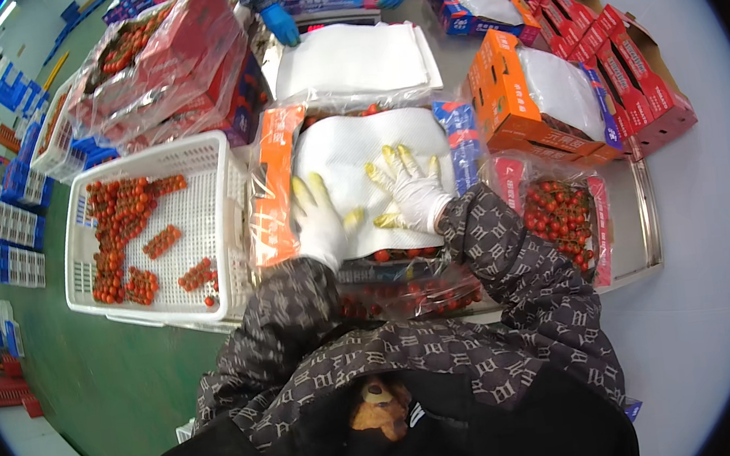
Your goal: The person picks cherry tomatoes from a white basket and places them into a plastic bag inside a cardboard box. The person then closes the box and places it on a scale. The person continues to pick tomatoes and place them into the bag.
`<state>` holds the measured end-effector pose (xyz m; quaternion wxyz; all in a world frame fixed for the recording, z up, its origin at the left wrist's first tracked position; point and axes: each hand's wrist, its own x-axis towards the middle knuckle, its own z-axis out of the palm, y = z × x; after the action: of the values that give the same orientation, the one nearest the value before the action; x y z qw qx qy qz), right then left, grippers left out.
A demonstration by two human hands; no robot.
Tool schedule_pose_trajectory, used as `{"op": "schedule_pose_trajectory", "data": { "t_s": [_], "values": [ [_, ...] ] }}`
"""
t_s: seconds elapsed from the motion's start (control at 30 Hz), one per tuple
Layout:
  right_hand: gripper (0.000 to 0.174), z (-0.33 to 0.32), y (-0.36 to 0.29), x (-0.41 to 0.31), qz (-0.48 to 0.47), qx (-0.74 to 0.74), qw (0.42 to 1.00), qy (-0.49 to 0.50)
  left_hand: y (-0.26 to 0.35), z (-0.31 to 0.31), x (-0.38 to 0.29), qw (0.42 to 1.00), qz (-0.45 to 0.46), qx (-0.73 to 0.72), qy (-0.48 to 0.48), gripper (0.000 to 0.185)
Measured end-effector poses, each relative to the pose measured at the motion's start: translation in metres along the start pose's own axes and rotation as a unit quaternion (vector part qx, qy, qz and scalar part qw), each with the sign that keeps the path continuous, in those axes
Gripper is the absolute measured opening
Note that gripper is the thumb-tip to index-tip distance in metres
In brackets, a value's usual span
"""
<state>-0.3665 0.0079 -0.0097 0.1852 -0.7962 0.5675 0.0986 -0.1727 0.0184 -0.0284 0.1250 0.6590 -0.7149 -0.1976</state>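
Note:
Both my hands wear white gloves with yellow-stained fingertips. A white textured liner sheet covers the cherry tomatoes in an orange and blue carton directly before me. My left hand lies on the sheet's left side, fingers pointing away from me. Fingers spread, my right hand rests palm down on its right side. Neither hand grips anything. Clear plastic film shows around the carton. Just beyond it lies a stack of white liner sheets.
Left stands a white plastic crate holding tomato trusses. Film-wrapped red cartons are piled behind it. An orange carton, red cartons and a tomato-filled box stand right. Opposite are a co-worker's blue-gloved hands.

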Motion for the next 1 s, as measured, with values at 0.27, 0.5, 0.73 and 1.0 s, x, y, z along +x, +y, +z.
{"op": "schedule_pose_trajectory", "data": {
  "t_s": [0.27,0.5,0.73,1.0],
  "values": [
    [0.035,-0.114,0.082,0.086,-0.011,0.051,0.974,0.218,0.071,-0.035,0.102,0.961,0.222,0.150,0.071,0.062],
    [0.035,-0.084,0.136,0.194,-0.078,0.411,0.884,-0.206,0.037,-0.008,0.145,0.943,0.325,0.052,-0.054,0.064],
    [0.019,-0.151,0.128,0.135,-0.247,0.619,0.745,0.023,0.036,-0.003,0.140,0.953,0.300,0.034,-0.034,0.054],
    [0.022,-0.137,0.151,0.068,-0.167,0.631,0.741,0.159,0.012,-0.101,0.230,0.975,0.181,0.091,-0.089,0.061]
  ]
}}
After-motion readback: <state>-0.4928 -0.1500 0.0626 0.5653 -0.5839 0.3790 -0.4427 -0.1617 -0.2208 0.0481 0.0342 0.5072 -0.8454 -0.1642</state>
